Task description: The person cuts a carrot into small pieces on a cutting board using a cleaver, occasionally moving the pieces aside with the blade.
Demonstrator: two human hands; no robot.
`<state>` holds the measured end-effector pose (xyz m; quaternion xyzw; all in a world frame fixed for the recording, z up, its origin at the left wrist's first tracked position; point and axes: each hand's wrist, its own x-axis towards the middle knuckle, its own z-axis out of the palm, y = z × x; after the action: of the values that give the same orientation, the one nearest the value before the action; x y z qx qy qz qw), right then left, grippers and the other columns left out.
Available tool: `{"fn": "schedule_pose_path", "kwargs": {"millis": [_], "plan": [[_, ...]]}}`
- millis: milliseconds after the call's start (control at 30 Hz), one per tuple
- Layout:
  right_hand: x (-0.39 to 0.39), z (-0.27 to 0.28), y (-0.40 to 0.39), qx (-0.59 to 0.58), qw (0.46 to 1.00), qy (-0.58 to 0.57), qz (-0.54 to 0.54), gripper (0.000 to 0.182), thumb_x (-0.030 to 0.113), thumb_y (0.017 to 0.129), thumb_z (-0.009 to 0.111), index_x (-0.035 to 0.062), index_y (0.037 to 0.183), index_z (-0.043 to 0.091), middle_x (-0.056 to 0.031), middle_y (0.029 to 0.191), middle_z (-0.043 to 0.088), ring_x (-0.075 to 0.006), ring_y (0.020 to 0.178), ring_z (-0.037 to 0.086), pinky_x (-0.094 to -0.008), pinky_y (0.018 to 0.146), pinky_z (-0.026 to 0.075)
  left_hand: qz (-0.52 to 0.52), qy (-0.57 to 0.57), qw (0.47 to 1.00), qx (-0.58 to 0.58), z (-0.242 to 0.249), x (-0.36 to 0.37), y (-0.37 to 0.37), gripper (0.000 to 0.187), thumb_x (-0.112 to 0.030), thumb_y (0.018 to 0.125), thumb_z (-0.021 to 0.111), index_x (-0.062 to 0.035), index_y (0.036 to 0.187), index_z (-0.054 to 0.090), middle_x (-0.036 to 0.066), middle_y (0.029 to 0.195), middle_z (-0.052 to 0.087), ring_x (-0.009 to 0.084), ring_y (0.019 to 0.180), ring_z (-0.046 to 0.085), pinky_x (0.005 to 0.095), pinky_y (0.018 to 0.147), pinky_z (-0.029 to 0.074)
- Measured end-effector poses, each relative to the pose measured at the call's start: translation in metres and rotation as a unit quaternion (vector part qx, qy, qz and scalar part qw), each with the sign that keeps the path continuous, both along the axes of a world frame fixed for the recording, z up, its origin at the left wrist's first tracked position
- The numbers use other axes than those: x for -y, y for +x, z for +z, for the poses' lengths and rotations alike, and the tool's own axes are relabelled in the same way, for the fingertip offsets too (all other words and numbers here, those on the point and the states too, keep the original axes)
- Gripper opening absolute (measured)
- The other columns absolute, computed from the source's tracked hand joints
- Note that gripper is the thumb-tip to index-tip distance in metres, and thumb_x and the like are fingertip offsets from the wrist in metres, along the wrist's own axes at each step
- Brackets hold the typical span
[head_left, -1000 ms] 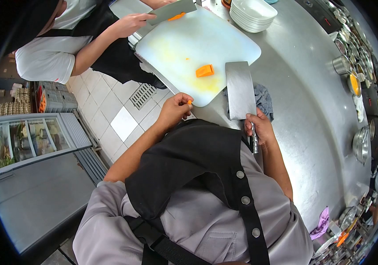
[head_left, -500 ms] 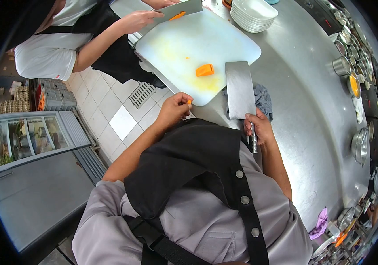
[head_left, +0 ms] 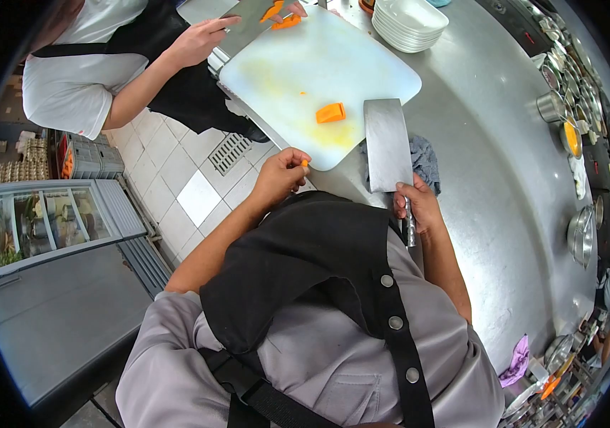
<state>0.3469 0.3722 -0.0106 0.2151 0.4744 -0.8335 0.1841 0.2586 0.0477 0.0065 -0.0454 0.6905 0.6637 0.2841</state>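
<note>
My left hand (head_left: 281, 175) pinches a small orange piece (head_left: 305, 163) at the near corner of the white cutting board (head_left: 305, 64). My right hand (head_left: 417, 205) grips the handle of a broad steel cleaver (head_left: 387, 145), whose blade lies flat across the board's right edge and a grey cloth (head_left: 424, 160). An orange chunk (head_left: 330, 113) rests on the board just left of the blade. At the board's far end a co-worker's hand (head_left: 198, 41) holds another cleaver (head_left: 248, 18) carrying orange pieces (head_left: 279, 16).
A stack of white dishes (head_left: 406, 23) stands past the board on the steel counter (head_left: 504, 178). Metal bowls and containers (head_left: 569, 107) line the right side. A glass-topped cooler (head_left: 41, 225) and tiled floor (head_left: 183, 171) lie to the left.
The co-worker's cleaver has lifted and tilted at the board's far end, with orange pieces now on its blade. My own hands and cleaver have stayed still.
</note>
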Motion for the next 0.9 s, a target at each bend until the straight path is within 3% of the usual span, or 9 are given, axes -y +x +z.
{"fn": "schedule_pose_path", "kwargs": {"millis": [567, 667, 767, 833, 900], "plan": [[-0.002, -0.005, 0.000, 0.000, 1.000, -0.005, 0.004, 0.020, 0.011, 0.096, 0.061, 0.0076, 0.116, 0.057, -0.0024, 0.065, 0.054, -0.0134, 0.046, 0.049, -0.0262, 0.044, 0.040, 0.021, 0.003, 1.000, -0.014, 0.006, 0.001, -0.010, 0.020, 0.001, 0.089, 0.067, -0.0026, 0.109, 0.064, 0.003, 0.085, 0.064, 0.0106, 0.067, 0.058, 0.0240, 0.059, 0.046], [0.000, 0.000, -0.001, 0.002, 1.000, -0.003, 0.000, 0.020, 0.010, 0.096, 0.061, 0.0076, 0.116, 0.056, -0.0026, 0.065, 0.054, -0.0136, 0.046, 0.049, -0.0264, 0.044, 0.040, 0.097, 0.055, 0.994, -0.001, 0.010, 0.001, -0.023, 0.015, -0.002, 0.090, 0.068, -0.0028, 0.105, 0.063, 0.004, 0.086, 0.065, 0.0121, 0.067, 0.060, 0.0263, 0.060, 0.048], [0.000, 0.000, -0.001, 0.002, 1.000, -0.008, 0.003, 0.020, 0.010, 0.096, 0.061, 0.0077, 0.115, 0.056, -0.0026, 0.064, 0.054, -0.0136, 0.046, 0.049, -0.0265, 0.044, 0.040, 0.094, 0.034, 0.995, -0.006, 0.013, 0.005, -0.044, 0.014, -0.003, 0.091, 0.067, -0.0029, 0.104, 0.063, 0.004, 0.084, 0.065, 0.0122, 0.068, 0.060, 0.0267, 0.060, 0.048], [0.000, -0.002, -0.001, -0.002, 1.000, -0.010, 0.005, 0.019, 0.010, 0.097, 0.061, 0.0077, 0.115, 0.056, -0.0025, 0.064, 0.054, -0.0135, 0.046, 0.049, -0.0265, 0.044, 0.040, 0.053, -0.003, 0.999, -0.010, 0.014, 0.013, -0.061, 0.013, -0.004, 0.090, 0.068, -0.0025, 0.103, 0.063, 0.003, 0.082, 0.064, 0.0118, 0.067, 0.060, 0.0266, 0.061, 0.048], [0.000, -0.001, -0.001, -0.007, 1.000, -0.012, 0.007, 0.019, 0.010, 0.097, 0.061, 0.0077, 0.115, 0.056, -0.0025, 0.064, 0.053, -0.0135, 0.046, 0.049, -0.0265, 0.044, 0.040, -0.088, -0.079, 0.993, -0.007, 0.024, 0.018, -0.079, 0.014, -0.004, 0.088, 0.069, -0.0020, 0.102, 0.064, 0.002, 0.080, 0.063, 0.0115, 0.067, 0.060, 0.0262, 0.062, 0.048]]}}
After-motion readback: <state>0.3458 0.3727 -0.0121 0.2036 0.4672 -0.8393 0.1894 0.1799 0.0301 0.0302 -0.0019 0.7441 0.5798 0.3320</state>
